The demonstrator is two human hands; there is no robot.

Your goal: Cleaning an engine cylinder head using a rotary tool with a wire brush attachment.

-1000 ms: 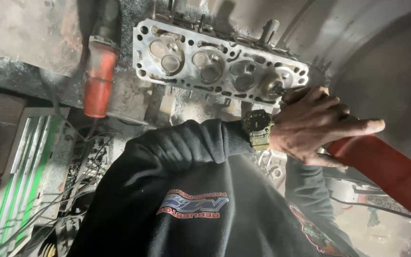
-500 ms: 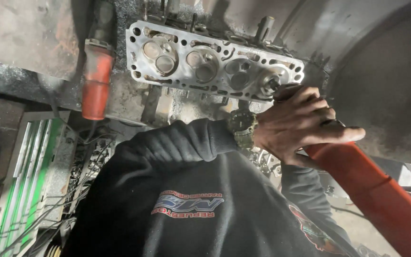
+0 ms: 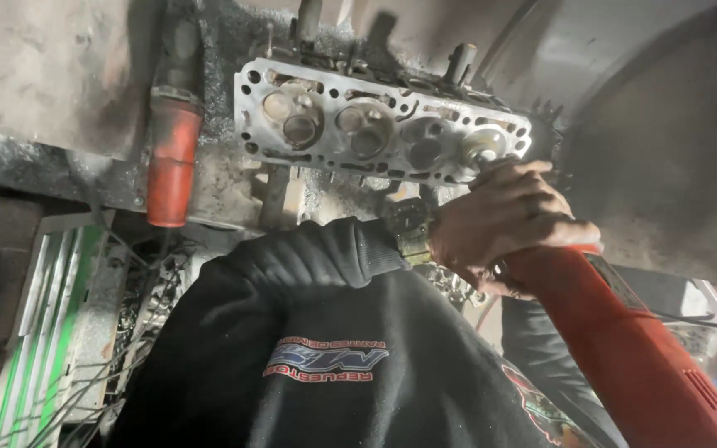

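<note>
Cylinder head lay face-up on our grimy bench, at 12 o'clock | our left hand gripped the red power tool, its tip at the head's 3 o'clock end chamber | right hand unseen | second red tool lay at 9 o'clock

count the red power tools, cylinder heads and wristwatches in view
red power tools: 2, one lying on the bench, one gripped by the left hand
grey metal cylinder head: 1
wristwatch: 1
total: 4
</note>
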